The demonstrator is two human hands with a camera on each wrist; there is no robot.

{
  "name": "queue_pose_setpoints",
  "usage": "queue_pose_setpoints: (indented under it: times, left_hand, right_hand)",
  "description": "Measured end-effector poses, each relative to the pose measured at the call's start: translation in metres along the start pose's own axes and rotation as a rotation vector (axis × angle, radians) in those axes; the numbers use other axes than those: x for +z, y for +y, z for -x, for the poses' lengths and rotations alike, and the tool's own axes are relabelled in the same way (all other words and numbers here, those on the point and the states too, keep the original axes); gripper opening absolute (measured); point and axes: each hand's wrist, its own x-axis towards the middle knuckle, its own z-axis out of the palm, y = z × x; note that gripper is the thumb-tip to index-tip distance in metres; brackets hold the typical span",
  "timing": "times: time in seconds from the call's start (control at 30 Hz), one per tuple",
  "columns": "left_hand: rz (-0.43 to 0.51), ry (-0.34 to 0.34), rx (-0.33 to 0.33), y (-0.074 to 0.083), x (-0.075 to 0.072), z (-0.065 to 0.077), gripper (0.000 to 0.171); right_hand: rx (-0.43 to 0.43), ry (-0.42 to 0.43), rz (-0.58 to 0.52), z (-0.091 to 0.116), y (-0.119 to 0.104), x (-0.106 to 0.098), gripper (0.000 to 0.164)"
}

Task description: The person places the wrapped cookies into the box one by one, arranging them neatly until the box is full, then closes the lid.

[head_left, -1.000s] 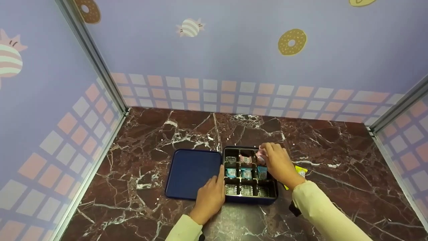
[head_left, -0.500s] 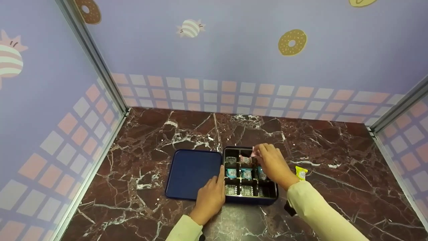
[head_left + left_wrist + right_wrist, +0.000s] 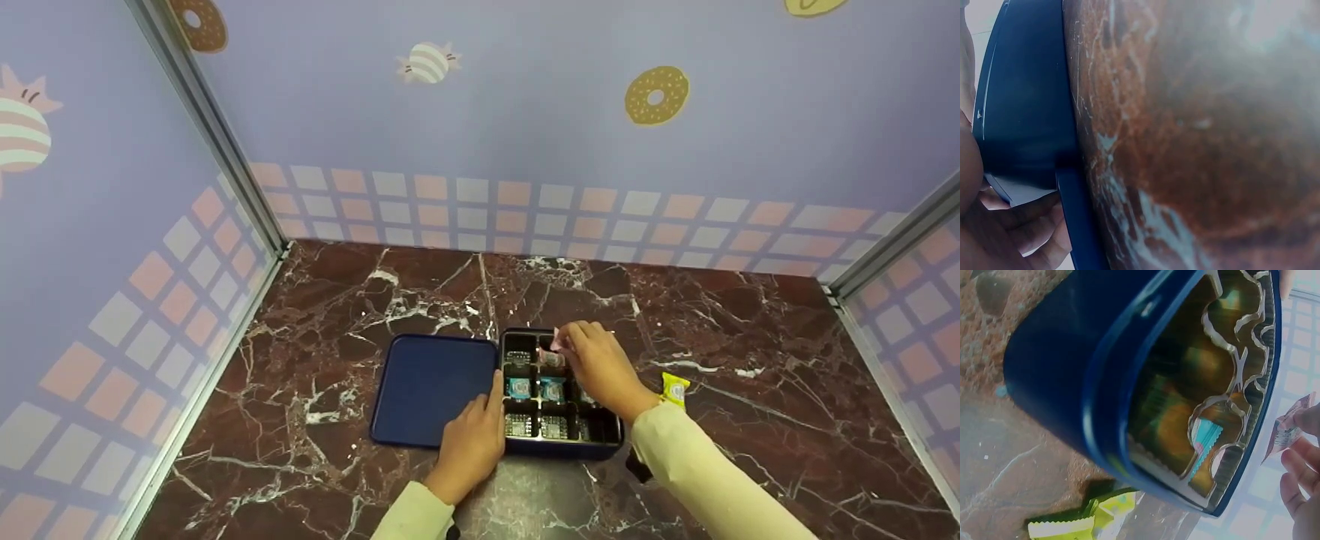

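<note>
Head view: on the marble tabletop [image 3: 375,300], a blue compartment box [image 3: 562,449] stands uncovered, its blue lid [image 3: 431,390] flat just beside it on the left. The left hand [image 3: 471,441] lays a straight index finger along the box's left edge, likely to steady it. The right hand [image 3: 604,373] pinches a pink-wrapped candy [image 3: 556,343] above the far row, whose middle compartment holds a second pink candy [image 3: 551,359]. Turquoise candies [image 3: 519,388] sit in the middle row, the right end hidden by that hand. A yellow candy [image 3: 675,388] lies right of the box, partly behind the sleeve [image 3: 690,442].

Left wrist view: the fingertips are partly hidden; how firmly they press, I cannot tell.

Right wrist view: thumb and fingertips grip the pink-wrapped candy, leaving one wrapper end free; its print is unreadable, and reflections blur the compartments.
</note>
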Motion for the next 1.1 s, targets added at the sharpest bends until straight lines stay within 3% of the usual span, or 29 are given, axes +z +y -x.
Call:
queue_pose_setpoints:
  times: [0.4, 0.9, 1.1]
  left_hand:
    - [-0.011, -0.031, 0.002, 0.0, -0.002, 0.001, 0.056]
    - [-0.025, 0.023, 0.02, -0.001, 0.001, 0.001, 0.055]
    - [-0.017, 0.009, 0.014, -0.002, 0.001, 0.0, 0.054]
  right_hand:
    - [0.008, 0.011, -0.008, -0.004, -0.009, 0.009, 0.017]
    - [0.023, 0.03, -0.07, -0.01, -0.017, 0.017, 0.016]
    - [0.059, 0.007, -0.097, -0.012, -0.02, 0.02, 0.016]
